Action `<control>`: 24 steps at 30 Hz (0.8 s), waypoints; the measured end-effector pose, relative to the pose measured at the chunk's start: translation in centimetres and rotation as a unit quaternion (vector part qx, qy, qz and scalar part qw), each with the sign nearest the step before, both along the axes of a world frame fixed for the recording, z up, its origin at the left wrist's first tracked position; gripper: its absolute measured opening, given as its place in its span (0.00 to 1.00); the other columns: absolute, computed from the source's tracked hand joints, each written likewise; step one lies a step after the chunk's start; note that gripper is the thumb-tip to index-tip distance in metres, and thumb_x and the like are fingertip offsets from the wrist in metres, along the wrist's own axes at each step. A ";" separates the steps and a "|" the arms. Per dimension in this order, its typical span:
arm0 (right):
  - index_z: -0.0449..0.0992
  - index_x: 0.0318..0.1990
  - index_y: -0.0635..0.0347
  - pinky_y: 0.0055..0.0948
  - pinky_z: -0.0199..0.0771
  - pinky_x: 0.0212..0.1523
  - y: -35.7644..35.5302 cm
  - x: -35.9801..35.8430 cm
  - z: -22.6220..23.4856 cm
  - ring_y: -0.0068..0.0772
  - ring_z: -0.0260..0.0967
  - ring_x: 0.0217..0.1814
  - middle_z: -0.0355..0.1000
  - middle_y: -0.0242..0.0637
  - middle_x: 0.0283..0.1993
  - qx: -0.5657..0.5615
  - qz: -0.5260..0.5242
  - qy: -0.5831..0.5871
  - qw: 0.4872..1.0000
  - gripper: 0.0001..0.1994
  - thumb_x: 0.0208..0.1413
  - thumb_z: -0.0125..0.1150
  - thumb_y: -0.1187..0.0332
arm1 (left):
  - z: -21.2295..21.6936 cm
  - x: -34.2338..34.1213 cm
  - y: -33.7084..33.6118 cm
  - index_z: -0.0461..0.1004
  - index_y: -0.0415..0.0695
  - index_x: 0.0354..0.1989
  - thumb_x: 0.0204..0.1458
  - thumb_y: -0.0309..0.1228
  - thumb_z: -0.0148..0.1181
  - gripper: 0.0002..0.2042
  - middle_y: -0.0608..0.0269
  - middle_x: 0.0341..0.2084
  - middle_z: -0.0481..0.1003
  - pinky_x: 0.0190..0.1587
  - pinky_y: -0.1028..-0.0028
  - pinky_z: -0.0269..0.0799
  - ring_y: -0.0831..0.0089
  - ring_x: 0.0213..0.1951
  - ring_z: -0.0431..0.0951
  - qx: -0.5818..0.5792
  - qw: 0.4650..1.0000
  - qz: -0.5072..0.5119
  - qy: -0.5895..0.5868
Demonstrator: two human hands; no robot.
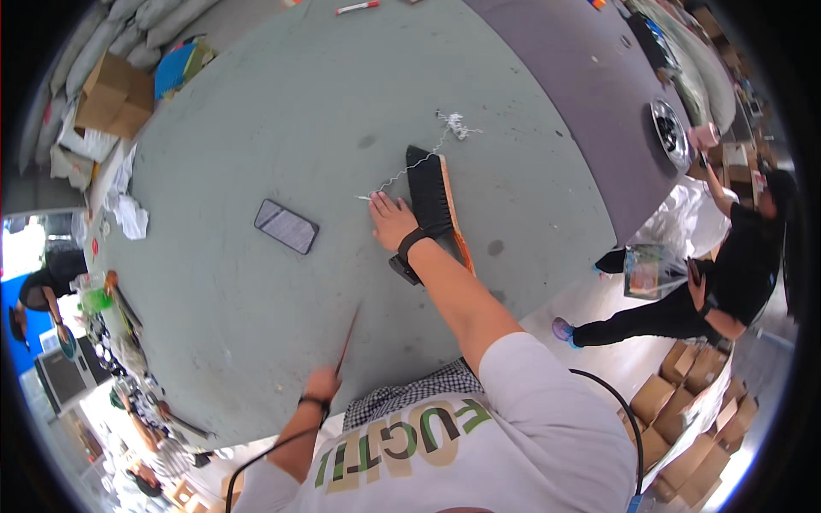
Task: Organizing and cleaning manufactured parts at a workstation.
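My right hand (393,224) lies palm down on the grey-green tabletop (205,282), its fingers stretched out. Its fingertips are at the near end of a crinkled white string (395,178), which runs across a bench brush to a tangled white clump (458,126). Close beside that hand is the brush (430,198), with black bristles and an orange wooden back; my wrist and forearm hide part of its handle. Near the front edge, my left hand (322,382), slightly blurred, is closed around a thin reddish stick (349,338) that points away from me.
A dark phone (286,227) rests left of my right hand. At the far edge is a red-and-white marker (357,8). People stand beyond the table, one at right holding a clear bag (654,272). Cardboard boxes (684,376) are piled at right, and a black cable (629,410) hangs by my side.
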State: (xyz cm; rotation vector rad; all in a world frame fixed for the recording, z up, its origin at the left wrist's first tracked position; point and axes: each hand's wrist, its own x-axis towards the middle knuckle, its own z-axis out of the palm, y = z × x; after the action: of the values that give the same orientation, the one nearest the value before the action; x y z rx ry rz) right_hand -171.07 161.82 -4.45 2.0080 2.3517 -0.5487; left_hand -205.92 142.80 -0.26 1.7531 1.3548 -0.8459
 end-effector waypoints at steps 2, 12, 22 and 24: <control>0.54 0.57 0.65 0.44 0.48 0.61 -0.1 -1.1 2.6 0.42 0.41 0.67 0.47 0.47 0.63 0.025 -0.028 0.038 0.999 0.28 0.49 0.51 0.64 | 1.8 -10.4 -7.6 0.74 0.40 0.28 0.44 0.38 0.50 0.13 0.44 0.28 0.73 0.39 0.58 0.69 0.50 0.35 0.73 -0.045 0.995 0.030 0.086; 0.60 0.49 0.66 0.40 0.68 0.36 -23.1 4.6 4.6 0.51 0.67 0.35 0.68 0.49 0.35 -0.059 -0.395 0.101 0.911 0.25 0.44 0.57 0.67 | 10.6 -14.7 -13.3 0.74 0.30 0.25 0.40 0.34 0.56 0.15 0.49 0.14 0.72 0.25 0.69 0.69 0.63 0.16 0.72 0.161 0.871 0.464 -0.015; 0.65 0.42 0.63 0.39 0.65 0.29 -24.7 3.9 15.5 0.46 0.69 0.28 0.69 0.46 0.26 0.142 -0.606 0.135 0.771 0.15 0.52 0.51 0.63 | 4.9 -17.4 -10.3 0.74 0.34 0.27 0.41 0.37 0.57 0.15 0.44 0.24 0.74 0.36 0.64 0.69 0.53 0.30 0.75 0.176 0.924 0.340 -0.016; 0.67 0.38 0.64 0.36 0.64 0.26 -20.7 1.4 13.8 0.40 0.65 0.24 0.67 0.43 0.24 0.171 -0.570 0.211 0.776 0.11 0.54 0.48 0.65 | 4.7 -17.5 -8.9 0.74 0.34 0.27 0.41 0.37 0.57 0.15 0.45 0.24 0.74 0.35 0.63 0.69 0.52 0.30 0.75 0.163 0.915 0.369 -0.025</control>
State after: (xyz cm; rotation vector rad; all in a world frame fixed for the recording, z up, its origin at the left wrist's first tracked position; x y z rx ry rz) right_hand -169.63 141.13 9.38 3.7048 1.0303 -0.5959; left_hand -223.39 133.88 4.42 1.2871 2.0072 -0.1562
